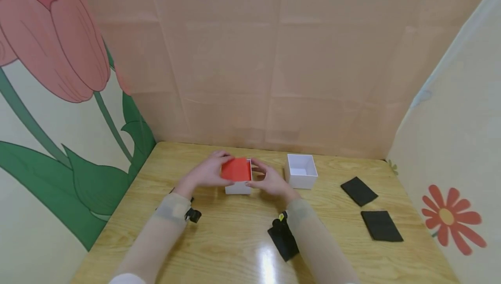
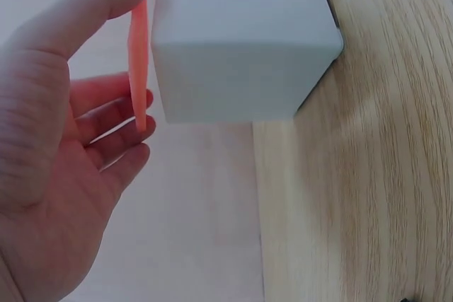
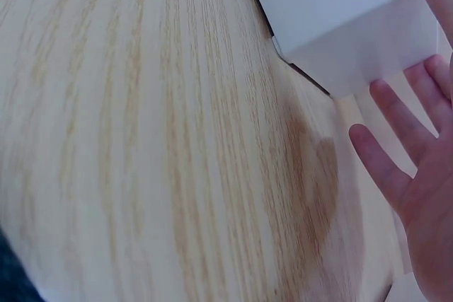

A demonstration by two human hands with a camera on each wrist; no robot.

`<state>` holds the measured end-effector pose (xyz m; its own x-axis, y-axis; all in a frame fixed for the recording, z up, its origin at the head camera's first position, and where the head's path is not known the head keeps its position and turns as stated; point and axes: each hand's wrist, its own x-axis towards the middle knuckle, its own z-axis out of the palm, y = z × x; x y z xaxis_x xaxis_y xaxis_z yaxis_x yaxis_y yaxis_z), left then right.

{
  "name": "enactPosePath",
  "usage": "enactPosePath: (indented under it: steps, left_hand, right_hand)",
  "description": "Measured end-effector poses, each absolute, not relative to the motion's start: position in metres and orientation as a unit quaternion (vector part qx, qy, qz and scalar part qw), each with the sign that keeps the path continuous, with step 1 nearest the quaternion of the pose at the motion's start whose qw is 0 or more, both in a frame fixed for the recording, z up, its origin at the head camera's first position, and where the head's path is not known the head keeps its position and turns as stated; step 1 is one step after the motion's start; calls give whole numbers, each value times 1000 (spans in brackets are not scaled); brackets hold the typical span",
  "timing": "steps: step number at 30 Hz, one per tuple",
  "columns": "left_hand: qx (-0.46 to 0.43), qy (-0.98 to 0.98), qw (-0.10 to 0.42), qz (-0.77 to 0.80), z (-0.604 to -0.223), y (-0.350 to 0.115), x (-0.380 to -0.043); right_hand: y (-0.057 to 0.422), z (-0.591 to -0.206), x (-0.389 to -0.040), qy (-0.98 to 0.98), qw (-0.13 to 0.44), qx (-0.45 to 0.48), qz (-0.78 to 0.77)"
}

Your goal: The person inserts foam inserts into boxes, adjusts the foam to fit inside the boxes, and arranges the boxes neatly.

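In the head view, a white box (image 1: 237, 188) stands on the table between both hands. My left hand (image 1: 207, 172) holds a thin, flat red square (image 1: 236, 169) over the box's open top. The left wrist view shows the red piece (image 2: 139, 61) edge-on, pinched between thumb and fingers, right beside the box's rim (image 2: 157, 68). From the other side, my right hand (image 1: 271, 180) grips the box, its thumb at the near side and the other fingers toward the back. In the right wrist view, fingertips meet the white wall (image 3: 368, 47). The box's inside is mostly hidden by the red piece.
Right of the hands stands a second white box (image 1: 301, 182), its top open. Flat black squares (image 1: 359, 191) lie at the table's right side, and another black piece (image 1: 283, 241) lies beside the right forearm. A pinkish cloth wall (image 1: 274, 79) rises behind the wooden table.
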<state>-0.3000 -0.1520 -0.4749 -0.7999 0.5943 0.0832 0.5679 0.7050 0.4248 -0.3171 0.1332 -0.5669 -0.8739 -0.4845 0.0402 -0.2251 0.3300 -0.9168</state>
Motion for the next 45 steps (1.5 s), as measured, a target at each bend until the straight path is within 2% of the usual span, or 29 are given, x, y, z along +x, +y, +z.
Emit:
enactPosePath:
  steps: [9, 39, 45]
  left_hand:
    - [313, 928, 19, 199, -480, -149, -307]
    - [276, 930, 72, 232, -484, -148, -303]
    - [285, 922, 69, 252, -489, -151, -305]
  right_hand:
    - [131, -567, -318, 805, 122, -220, -537]
    - [131, -569, -318, 803, 121, -220, -540]
    - [133, -571, -321, 799, 122, -224, -545]
